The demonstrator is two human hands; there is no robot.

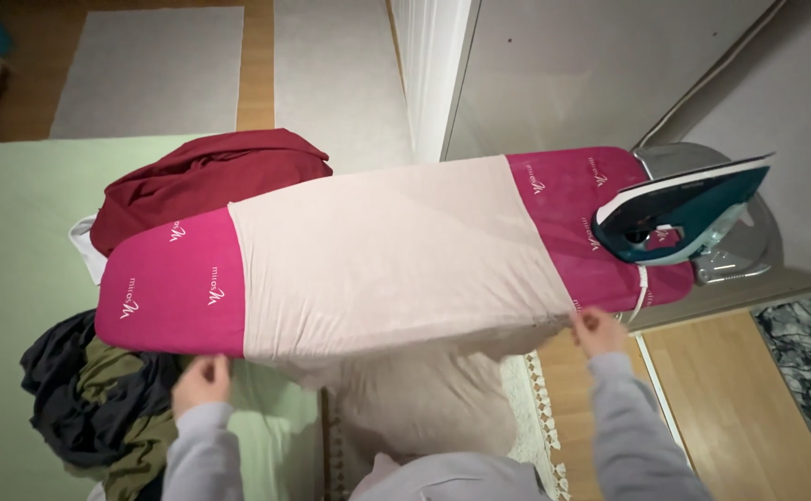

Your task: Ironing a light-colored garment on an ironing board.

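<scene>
Pale pink cloth draped across magenta ironing board, near edge hanging over toward me. My left hand pinches cloth's near-left edge below board; my right hand pinches near-right edge, fingers pressed together on fabric. I judge step as spreading and squaring cloth on board; next move calls for even pull on both edges, no creases. Teal iron parked upright at far right. Dark red garment heaped behind board, dark and olive clothes piled left. No containers seen.

Both arms wear loose, soft grey long sleeves with ribbed cuffs reaching the bare hands.
</scene>
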